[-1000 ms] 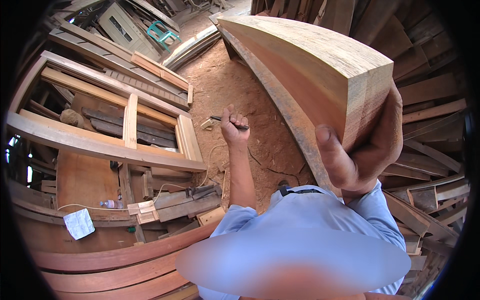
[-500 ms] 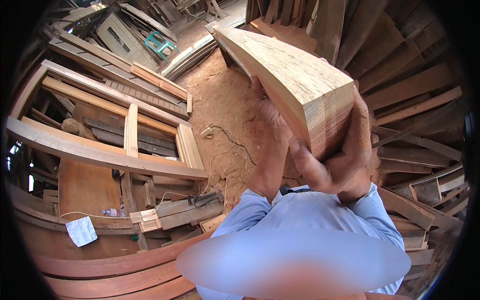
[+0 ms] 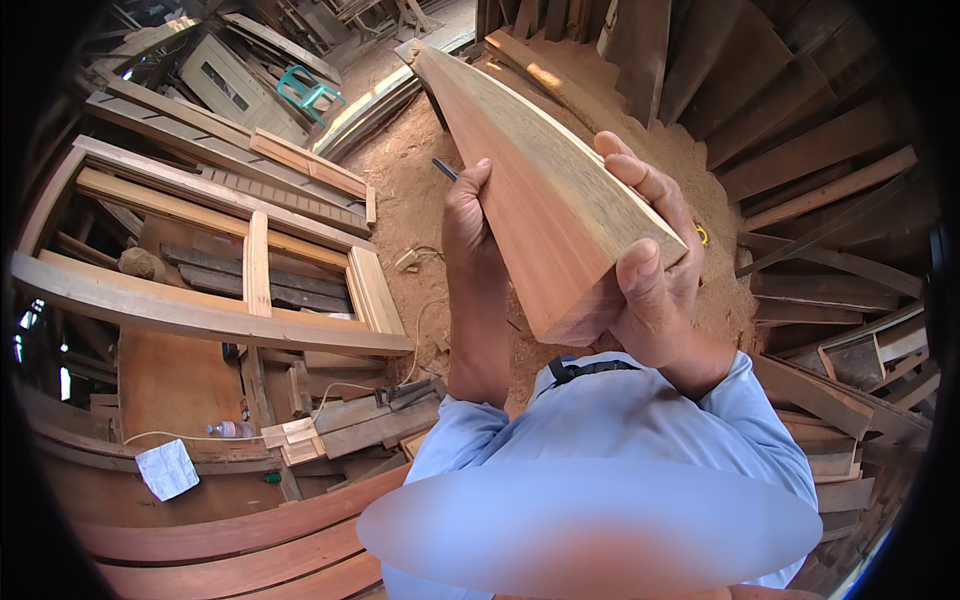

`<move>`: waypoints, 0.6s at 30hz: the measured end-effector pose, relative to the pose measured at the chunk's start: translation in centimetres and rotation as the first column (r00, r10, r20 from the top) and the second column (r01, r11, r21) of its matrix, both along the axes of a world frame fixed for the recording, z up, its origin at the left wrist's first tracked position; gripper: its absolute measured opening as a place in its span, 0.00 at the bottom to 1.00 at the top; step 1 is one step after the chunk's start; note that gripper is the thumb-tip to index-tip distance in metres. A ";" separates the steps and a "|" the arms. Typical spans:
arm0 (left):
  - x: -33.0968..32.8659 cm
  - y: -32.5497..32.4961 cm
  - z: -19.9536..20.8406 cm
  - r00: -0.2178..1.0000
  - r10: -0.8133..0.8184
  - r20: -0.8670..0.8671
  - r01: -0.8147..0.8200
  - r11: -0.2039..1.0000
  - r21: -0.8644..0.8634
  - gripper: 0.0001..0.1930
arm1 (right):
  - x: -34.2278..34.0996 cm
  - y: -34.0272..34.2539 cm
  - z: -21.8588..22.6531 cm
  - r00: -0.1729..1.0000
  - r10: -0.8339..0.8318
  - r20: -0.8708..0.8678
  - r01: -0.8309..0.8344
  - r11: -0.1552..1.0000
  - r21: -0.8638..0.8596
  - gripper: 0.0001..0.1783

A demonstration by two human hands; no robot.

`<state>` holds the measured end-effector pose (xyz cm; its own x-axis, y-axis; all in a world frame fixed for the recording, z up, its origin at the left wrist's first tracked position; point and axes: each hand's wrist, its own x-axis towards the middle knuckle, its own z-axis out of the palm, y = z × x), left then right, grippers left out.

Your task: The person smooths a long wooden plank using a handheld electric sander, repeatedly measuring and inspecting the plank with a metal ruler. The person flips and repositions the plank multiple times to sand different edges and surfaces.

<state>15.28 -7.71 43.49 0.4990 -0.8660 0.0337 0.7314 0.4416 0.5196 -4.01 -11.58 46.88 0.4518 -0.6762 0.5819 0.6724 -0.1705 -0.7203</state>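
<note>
A thick wooden beam (image 3: 510, 190) is lifted in front of me, its near end close to my waist and its far end reaching up and away. One face is smooth and reddish; another is pale with grey streaks. My left hand (image 3: 470, 215) is closed around its left side, thumb on the reddish face and fingers hidden below. A slim dark stick (image 3: 445, 169) pokes out beside that hand; its kind is unclear. At the near right end, my right hand (image 3: 655, 285) grips the beam with the thumb on the near edge and the fingers over the far side.
A wooden frame (image 3: 258, 262) lies on the left, with short wood blocks (image 3: 292, 440), a plastic bottle (image 3: 230, 429) and a paper sheet (image 3: 168, 469) nearby. A cable (image 3: 415, 355) crosses the sawdust floor (image 3: 400, 200). Planks (image 3: 830, 180) lean along the right. A green chair (image 3: 308, 92) stands far left.
The beam has been rolled, so its reddish side now faces me, and its near end has come lower and leftward. My left hand has moved left; my right thumb has shifted onto the upper edge.
</note>
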 end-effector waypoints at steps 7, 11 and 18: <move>3.7 1.1 3.4 0.971 -0.036 0.237 0.026 0.999 0.042 0.29 | 1.0 0.9 0.8 0.997 0.076 0.032 -0.075 0.997 -0.022 0.48; 2.4 1.8 5.6 0.936 0.072 0.344 -0.176 0.944 0.280 0.23 | 1.7 0.4 0.7 0.998 0.019 0.055 -0.012 0.994 -0.111 0.47; -0.9 3.0 8.1 0.935 0.056 0.350 -0.132 0.971 0.198 0.28 | 2.2 0.7 1.6 0.983 0.039 0.180 -0.017 0.993 -0.120 0.44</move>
<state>14.38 -4.74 51.56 0.5699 -0.8210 0.0337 0.4547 0.3493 0.8193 -1.76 -10.91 48.45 0.3490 -0.5868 0.7307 0.7958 -0.2262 -0.5617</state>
